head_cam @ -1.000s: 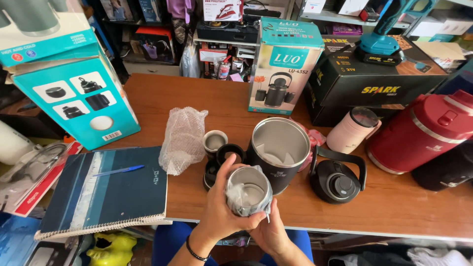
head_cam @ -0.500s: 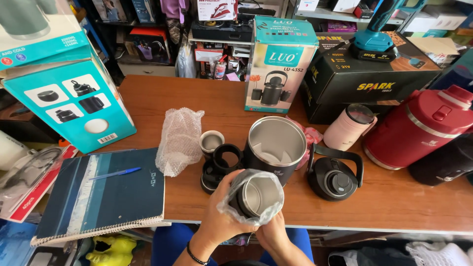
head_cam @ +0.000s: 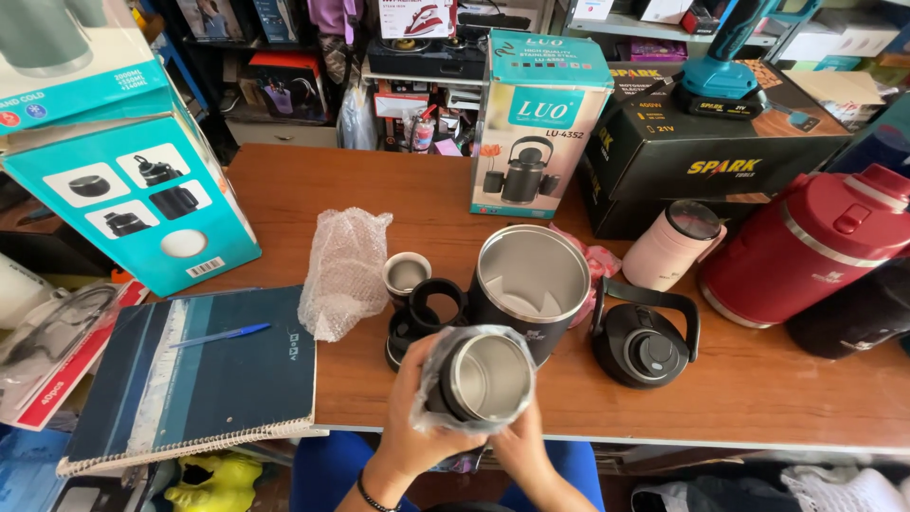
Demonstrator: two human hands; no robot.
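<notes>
- Left hand point(head_cam: 417, 417) wraps the side of a steel cup point(head_cam: 483, 384), fingers curled on its clear plastic wrap point(head_cam: 431, 374), mouth tipped toward the camera so the inside shows.
- Right hand point(head_cam: 521, 446) props the cup from 5 o'clock; how its fingers sit, I cannot tell.
- The cup sits at the table point(head_cam: 758, 398) edge, the big open flask point(head_cam: 531, 284) at its 12 o'clock.
- Handled lid point(head_cam: 645, 341) lies at 2 o'clock, bubble wrap point(head_cam: 341, 270) at 10 o'clock.

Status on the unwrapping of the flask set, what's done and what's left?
Done: big steel jug, its black lid and small cups sit bare on the table, bubble wrap discarded. In hand: both hands, left hand and right hand, hold a steel cup half in its clear bag. Left: removing that bag.
</notes>
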